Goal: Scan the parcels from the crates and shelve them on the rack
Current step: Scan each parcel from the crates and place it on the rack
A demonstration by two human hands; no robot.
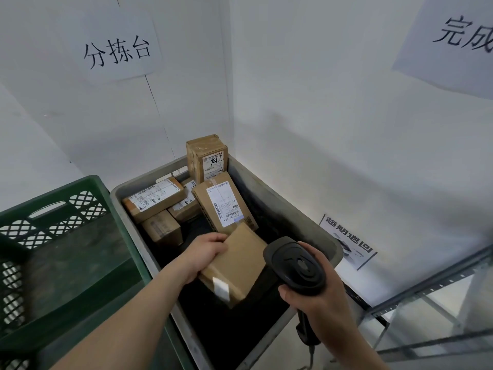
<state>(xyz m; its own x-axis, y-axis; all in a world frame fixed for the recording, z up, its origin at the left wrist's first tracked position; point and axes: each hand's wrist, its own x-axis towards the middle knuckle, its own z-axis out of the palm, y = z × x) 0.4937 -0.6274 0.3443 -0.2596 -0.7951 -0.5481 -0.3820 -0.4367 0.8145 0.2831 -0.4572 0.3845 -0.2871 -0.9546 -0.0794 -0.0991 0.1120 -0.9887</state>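
Gripping a flat brown cardboard parcel (234, 265) by its edge, fingers curled around it, the left hand (205, 252) holds it tilted over the grey plastic crate (269, 198). The right hand (317, 292) is wrapped around a matte black scanner (296, 265) just beside it. More labelled cardboard boxes (210, 193) lie inside; a green lattice crate (53, 222) stands left.

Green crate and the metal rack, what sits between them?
The grey crate of cardboard parcels, seen in the head view.

Probably a parcel depot: labelled cartons (222, 202), crates (248, 172), wall signs (117, 50).
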